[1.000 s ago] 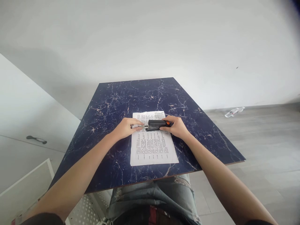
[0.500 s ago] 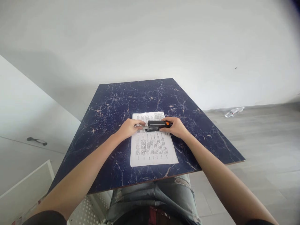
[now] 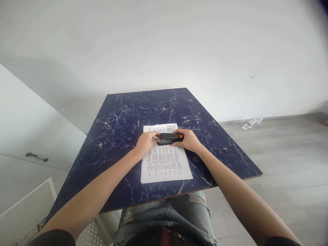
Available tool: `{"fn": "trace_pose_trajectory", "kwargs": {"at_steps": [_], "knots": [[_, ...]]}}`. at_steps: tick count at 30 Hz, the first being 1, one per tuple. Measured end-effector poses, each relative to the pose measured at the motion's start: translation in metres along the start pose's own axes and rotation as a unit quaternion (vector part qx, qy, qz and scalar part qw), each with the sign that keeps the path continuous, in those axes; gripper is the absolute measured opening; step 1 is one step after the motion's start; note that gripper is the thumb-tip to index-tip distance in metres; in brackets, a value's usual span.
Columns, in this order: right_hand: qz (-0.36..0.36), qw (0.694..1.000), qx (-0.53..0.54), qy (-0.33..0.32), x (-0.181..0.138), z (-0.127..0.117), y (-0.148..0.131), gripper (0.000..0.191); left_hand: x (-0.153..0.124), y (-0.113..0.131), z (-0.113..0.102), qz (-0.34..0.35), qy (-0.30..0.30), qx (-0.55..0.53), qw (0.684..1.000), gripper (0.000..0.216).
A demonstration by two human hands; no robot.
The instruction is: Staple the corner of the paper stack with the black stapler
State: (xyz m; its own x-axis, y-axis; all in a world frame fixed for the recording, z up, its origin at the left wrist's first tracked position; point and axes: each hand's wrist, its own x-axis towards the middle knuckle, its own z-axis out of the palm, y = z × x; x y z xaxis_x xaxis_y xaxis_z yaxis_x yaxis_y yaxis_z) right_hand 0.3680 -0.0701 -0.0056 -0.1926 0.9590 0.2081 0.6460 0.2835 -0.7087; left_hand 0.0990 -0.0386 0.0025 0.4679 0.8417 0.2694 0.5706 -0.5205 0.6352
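A black stapler (image 3: 168,137) with an orange part at its right end is held over printed paper sheets (image 3: 164,164). My right hand (image 3: 188,139) grips the stapler's right end, thumb on the near side and fingers on the far side. At its other end, the thumb and fingers of my left hand (image 3: 148,142) close on the tip. The stapler's upper and lower parts stand slightly apart there. Whether a small piece sits between my left fingertips is hidden. The sheets lie flat, their far part partly covered by the stapler and hands.
The sheets rest on a dark blue marble-patterned table (image 3: 143,109), its near edge close to my body. A white wall rises behind it. On the floor to the right lies a clear plastic item (image 3: 252,123). A white cabinet with a dark handle (image 3: 36,157) stands at left.
My left hand has moved right against the stapler's left end, and the grey metal piece seen there earlier no longer sticks out. My right hand keeps its grip. The view has shifted slightly.
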Motion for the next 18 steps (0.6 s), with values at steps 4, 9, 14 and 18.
{"fn": "trace_pose_trajectory", "kwargs": {"at_steps": [4,9,14,18], "knots": [[0.001,1.0,0.013,0.009,-0.001,0.001,-0.001,0.042,-0.002,-0.002,-0.002,0.012,0.01,-0.017,1.0,0.02],[-0.008,1.0,0.018,0.019,-0.003,0.002,-0.003,0.04,-0.008,-0.007,-0.01,0.032,0.051,-0.04,0.997,0.013],[-0.011,1.0,0.023,0.016,-0.003,0.002,-0.001,0.038,-0.007,-0.023,-0.024,-0.084,0.153,-0.213,0.961,0.016],[-0.012,1.0,0.023,0.011,-0.003,0.001,-0.002,0.038,0.0,-0.038,-0.032,-0.154,0.195,-0.472,0.846,0.021]]}}
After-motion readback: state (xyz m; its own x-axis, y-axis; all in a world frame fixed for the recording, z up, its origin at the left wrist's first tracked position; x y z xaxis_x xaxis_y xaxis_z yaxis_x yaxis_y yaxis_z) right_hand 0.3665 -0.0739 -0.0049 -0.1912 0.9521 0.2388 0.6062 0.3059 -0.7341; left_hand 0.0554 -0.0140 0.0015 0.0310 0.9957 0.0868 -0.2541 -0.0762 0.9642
